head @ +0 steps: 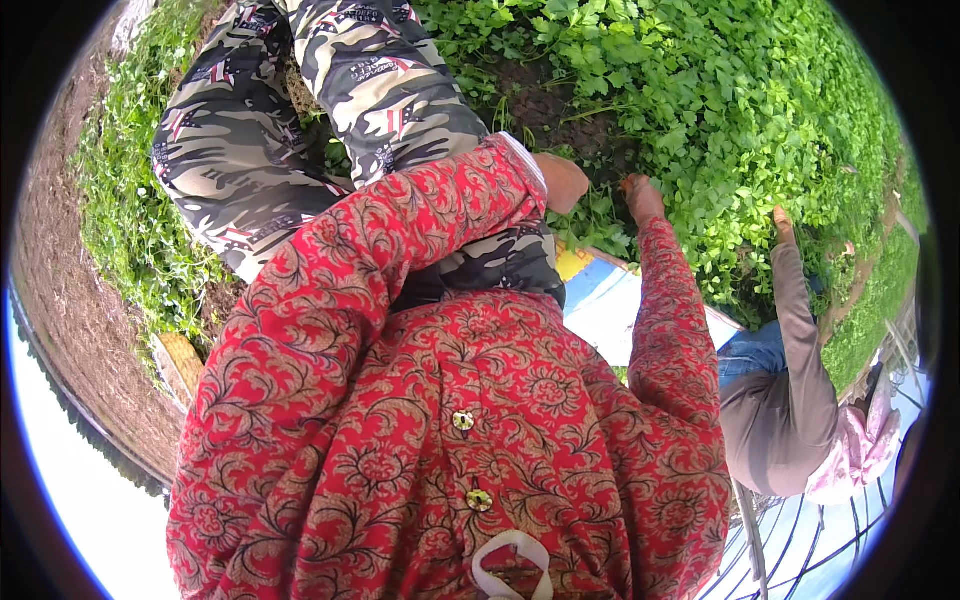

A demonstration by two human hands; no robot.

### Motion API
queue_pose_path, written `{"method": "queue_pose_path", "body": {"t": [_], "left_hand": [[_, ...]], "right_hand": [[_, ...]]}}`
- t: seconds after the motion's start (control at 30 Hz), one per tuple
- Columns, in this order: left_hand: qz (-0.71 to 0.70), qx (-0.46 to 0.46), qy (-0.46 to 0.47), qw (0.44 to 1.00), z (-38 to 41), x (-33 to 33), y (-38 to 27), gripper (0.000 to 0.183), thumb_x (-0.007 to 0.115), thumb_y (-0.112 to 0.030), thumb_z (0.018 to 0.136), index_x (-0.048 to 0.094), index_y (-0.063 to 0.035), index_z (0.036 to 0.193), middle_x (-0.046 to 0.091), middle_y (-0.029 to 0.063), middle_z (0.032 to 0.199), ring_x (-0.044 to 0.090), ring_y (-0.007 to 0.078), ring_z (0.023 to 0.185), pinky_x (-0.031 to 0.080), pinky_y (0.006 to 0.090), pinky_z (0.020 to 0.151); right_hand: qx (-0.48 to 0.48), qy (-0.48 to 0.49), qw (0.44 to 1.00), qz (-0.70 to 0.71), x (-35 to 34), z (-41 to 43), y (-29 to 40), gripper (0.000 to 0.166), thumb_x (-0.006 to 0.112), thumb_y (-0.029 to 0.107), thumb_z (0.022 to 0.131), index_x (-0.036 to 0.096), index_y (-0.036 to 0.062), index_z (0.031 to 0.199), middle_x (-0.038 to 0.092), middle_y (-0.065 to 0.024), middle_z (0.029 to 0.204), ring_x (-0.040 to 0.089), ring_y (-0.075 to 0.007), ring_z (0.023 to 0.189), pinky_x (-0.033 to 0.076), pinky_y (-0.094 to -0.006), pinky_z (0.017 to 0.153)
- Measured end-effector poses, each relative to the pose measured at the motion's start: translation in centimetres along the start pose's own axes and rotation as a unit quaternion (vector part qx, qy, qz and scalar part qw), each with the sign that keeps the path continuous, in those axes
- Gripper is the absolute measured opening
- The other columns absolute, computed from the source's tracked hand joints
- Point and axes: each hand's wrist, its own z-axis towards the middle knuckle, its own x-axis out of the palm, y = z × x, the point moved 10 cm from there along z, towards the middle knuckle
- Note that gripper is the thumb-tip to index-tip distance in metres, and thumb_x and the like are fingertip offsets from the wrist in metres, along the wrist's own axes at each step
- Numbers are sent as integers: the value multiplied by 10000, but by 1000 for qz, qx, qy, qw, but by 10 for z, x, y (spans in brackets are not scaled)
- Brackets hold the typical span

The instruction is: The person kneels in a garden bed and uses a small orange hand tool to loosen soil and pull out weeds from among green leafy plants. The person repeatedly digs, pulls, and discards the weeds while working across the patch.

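Observation:
My left hand (pixel 564 184), at the end of a red patterned sleeve, reaches across my body to low green stems beside a patch of dark bare soil (pixel 540 105). Its fingers are hidden, curled down and away from the camera. A short distance to the right, my right hand (pixel 643 199) is down at the edge of leafy green plants (pixel 675 105) with lobed leaves like celery or parsley. Its fingers point into the stems, and an orange spot shows at their tips. Whether either hand grips a stem cannot be told.
A co-worker in a grey-brown top (pixel 780 420) bends at the right, one hand (pixel 783 223) in the same plants. A white, blue and yellow sheet (pixel 607 300) lies beside my hip. My camouflage-patterned trouser legs (pixel 390 97) extend at upper left. A wooden piece (pixel 180 360) is at left.

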Motion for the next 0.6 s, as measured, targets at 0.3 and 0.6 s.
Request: {"method": "queue_pose_path", "body": {"t": [0.3, 0.6], "left_hand": [[-614, -33, -187, 766, 9, -47, 28, 540, 549, -485, 756, 517, -40, 1060, 546, 111, 964, 520, 193, 910, 427, 328, 747], [-754, -168, -368, 518, 8, -30, 97, 199, 476, -190, 843, 524, -13, 920, 538, 55, 702, 480, 166, 516, 459, 257, 482]], "right_hand": [[58, -72, 870, 485, -146, 1, 80, 133, 533, 90, 817, 593, -28, 805, 560, -32, 595, 461, -48, 433, 366, -178, 402], [76, 12, 729, 680, -101, -24, 150, 303, 533, 98, 814, 467, -18, 1086, 609, -96, 899, 592, -137, 601, 441, -181, 464]]}}
